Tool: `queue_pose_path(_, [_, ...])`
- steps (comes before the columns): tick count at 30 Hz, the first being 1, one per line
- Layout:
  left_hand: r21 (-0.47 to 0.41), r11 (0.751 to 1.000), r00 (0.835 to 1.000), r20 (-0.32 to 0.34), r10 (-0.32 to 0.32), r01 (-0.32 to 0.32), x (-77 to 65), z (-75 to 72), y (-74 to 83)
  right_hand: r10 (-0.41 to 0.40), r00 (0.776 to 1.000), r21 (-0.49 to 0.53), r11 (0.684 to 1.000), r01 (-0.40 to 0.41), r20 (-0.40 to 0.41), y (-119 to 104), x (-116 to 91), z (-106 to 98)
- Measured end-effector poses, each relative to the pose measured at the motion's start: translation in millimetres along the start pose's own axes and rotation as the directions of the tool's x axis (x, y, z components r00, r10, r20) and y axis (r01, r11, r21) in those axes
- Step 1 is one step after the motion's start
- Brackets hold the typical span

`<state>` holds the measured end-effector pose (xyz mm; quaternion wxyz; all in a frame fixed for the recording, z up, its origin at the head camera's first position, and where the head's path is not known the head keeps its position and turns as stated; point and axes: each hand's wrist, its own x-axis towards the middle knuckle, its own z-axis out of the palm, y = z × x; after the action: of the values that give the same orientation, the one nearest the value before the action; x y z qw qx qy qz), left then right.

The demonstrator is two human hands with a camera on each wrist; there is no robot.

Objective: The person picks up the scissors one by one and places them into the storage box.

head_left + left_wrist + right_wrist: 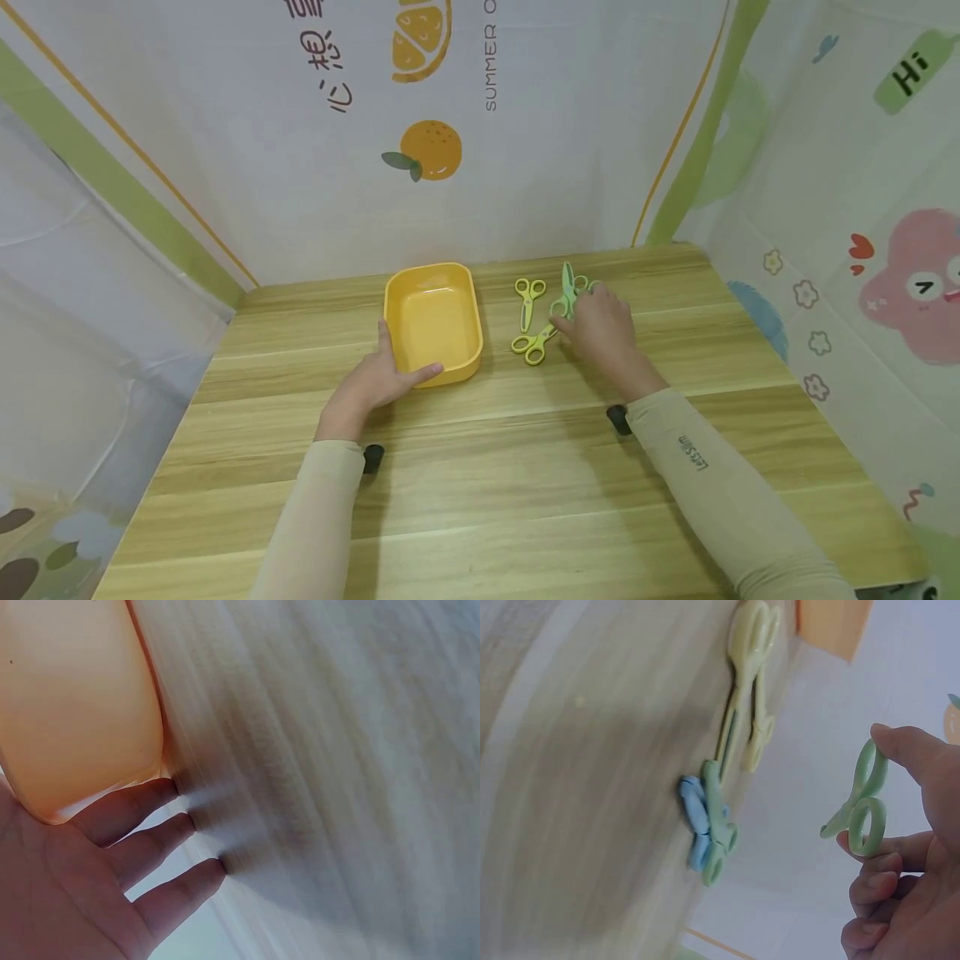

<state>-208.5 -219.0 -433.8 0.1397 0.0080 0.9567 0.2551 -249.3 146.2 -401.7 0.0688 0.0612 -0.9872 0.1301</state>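
Observation:
My right hand (606, 329) pinches a pair of light green scissors (875, 776) by its handle loops between thumb and fingers, raised above the table in the right wrist view. Below it, another green pair of scissors (714, 825) lies across a blue pair (694, 814). Two yellow pairs lie nearby, one upright in the head view (528, 302) and one slanted (534, 344). My left hand (372, 382) rests at the near left corner of a yellow box (478, 354), thumb along its near rim. In the left wrist view its straight fingers (154, 844) reach down beside the box wall.
The wood-grain table (480, 492) meets a printed white curtain (540, 167) along its back edge. More printed cloth (847, 275) hangs at the right. Black wrist-camera pieces (618, 419) show beneath both forearms.

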Motion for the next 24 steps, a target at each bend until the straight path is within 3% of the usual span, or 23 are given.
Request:
queue_pose_path(14, [-0.005,1.000,1.000,0.017,-0.021,0.021,1.1,0.3,2.8,-0.037,0.998,0.051,0.998,0.040,-0.053,-12,0,-17])
queue_pose_path(24, [-0.017,1.000,1.000,0.018,-0.019,0.019,1.3,-0.1,3.6,-0.024,0.999,0.070,0.997,0.026,-0.030,-21,-1,-27])
